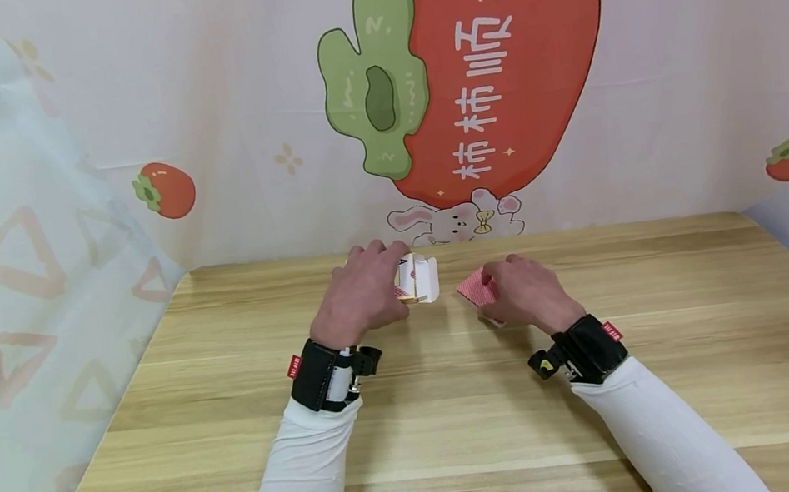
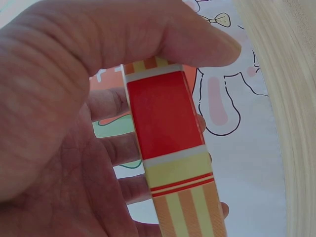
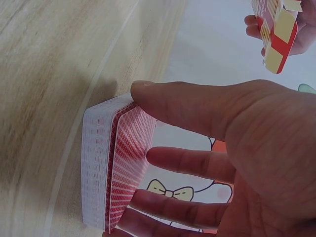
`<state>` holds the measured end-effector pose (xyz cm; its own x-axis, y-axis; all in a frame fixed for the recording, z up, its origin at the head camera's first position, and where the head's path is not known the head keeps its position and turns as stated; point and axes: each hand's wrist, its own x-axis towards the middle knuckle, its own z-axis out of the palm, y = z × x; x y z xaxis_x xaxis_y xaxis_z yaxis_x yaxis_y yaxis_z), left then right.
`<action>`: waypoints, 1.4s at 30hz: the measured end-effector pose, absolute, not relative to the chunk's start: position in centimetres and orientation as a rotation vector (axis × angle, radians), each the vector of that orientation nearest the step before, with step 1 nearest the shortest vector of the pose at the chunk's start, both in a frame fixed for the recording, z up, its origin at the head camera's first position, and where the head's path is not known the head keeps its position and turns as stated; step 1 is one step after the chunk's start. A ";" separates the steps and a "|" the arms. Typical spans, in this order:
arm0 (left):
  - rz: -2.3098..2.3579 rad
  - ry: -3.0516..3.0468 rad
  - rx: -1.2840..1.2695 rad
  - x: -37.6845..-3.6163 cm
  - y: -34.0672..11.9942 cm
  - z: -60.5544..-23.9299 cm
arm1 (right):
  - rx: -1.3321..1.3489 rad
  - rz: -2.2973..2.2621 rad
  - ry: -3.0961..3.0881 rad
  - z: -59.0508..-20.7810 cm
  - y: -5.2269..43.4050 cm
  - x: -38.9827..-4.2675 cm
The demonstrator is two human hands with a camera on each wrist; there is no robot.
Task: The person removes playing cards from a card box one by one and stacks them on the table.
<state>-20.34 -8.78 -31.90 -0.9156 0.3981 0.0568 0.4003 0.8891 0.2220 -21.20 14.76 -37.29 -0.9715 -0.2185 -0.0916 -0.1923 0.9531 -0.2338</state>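
Observation:
My left hand point(image 1: 363, 292) grips a playing-card box point(image 2: 165, 118) near the table's back edge. Its thumb lies along one end of the box's narrow side, and the fingers are behind. The box's white flap point(image 1: 430, 281) sticks out open on the right. To the right, my right hand point(image 1: 526, 295) holds a deck of cards point(image 3: 95, 163) with red patterned backs, low at the tabletop. In the right wrist view the thumb touches one edge of the deck and the fingertips rest at the red back. Part of the deck is hidden under the hand in the head view.
The wooden table point(image 1: 467, 437) runs up to a cloth backdrop point(image 1: 266, 197) printed with persimmons and a rabbit. Cloth also hangs along the left side point(image 1: 5, 275). A black strap with a small camera sits on each wrist.

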 end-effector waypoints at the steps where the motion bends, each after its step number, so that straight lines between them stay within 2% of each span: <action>1: -0.361 -3.044 -0.643 -20.4 -8.8 -31.9 | -0.316 -0.340 2.990 -37.3 14.8 -21.2; 31: -0.364 -3.047 -0.644 -20.3 -8.7 -31.9 | -0.288 -0.381 2.970 -37.4 14.9 -21.1; 42: -0.363 -3.055 -0.639 -20.3 -8.6 -32.0 | -0.291 -0.529 3.021 -35.8 15.1 -20.6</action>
